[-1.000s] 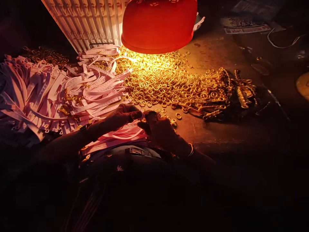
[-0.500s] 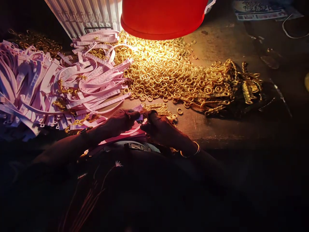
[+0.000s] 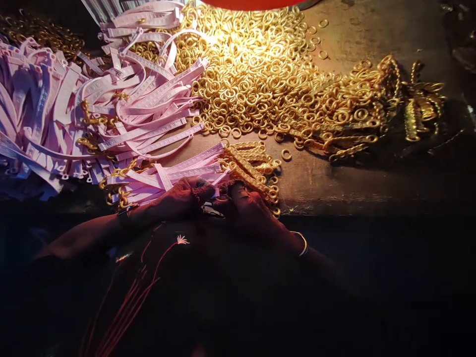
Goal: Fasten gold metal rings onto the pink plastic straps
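At the table's front edge my left hand (image 3: 186, 194) is closed, its fingertips pinched together and wrapped in something dark. Facing it, my right hand (image 3: 251, 210) is closed too, thumb and fingers bent inward. The fingertips almost meet, and whatever they grip is lost in shadow. Just behind them lies a small bundle of pink straps (image 3: 174, 171) with gold chain pieces (image 3: 249, 166) at its right end. Gold links (image 3: 119, 191) hang at the bundle's left end, near my left wrist. A buckle (image 3: 212, 210) shows below the fingers.
A large heap of gold rings (image 3: 256, 69) lies under a red lamp shade (image 3: 256, 4). More pink straps (image 3: 40, 109) are piled at the left. Twisted gold pieces (image 3: 416, 111) lie at the right on the wooden table (image 3: 353, 34). Red threads (image 3: 130, 302) hang below my hands.
The view has tilted down and closer, so the lamp shade has mostly left the picture. Both hands have drawn nearer to my body, uncovering the strap bundle and chain pieces. They remain closed together.
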Demonstrator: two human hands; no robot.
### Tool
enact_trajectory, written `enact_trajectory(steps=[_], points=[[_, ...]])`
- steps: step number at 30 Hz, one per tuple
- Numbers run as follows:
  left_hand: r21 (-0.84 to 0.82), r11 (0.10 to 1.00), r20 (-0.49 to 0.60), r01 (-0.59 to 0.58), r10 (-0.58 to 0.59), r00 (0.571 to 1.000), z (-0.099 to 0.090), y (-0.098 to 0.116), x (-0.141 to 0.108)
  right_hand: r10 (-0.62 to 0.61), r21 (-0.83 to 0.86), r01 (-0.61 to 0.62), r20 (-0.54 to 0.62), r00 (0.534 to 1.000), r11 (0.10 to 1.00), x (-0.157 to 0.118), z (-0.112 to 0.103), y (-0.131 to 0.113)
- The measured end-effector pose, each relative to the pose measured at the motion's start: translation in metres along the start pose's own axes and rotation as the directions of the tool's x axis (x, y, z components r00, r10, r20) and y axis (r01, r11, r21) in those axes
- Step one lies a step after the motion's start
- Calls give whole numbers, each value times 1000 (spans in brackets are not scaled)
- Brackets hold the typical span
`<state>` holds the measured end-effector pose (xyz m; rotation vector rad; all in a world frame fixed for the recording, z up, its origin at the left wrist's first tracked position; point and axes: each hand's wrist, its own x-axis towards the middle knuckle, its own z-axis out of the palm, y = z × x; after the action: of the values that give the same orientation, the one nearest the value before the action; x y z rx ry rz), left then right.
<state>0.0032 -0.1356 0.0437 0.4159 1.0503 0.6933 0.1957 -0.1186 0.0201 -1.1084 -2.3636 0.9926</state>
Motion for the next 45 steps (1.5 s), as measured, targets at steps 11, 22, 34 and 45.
enact_trajectory(steps=[11,22,34,45], points=[[143,980,-39,-139,146,989,7,-3,-16,180,274,-125,-184,966,954,-10,24,-7],[127,991,-9,-34,35,999,-6,-16,1,117,281,-230,367,923,932,12,-1,-11],[838,499,89,-221,274,957,-23,63,6,-2,-95,5,29,1000,996,40,-31,-2],[898,-313,-142,310,461,876,-91,66,-28,97,-510,-74,19,995,857,87,-11,24]])
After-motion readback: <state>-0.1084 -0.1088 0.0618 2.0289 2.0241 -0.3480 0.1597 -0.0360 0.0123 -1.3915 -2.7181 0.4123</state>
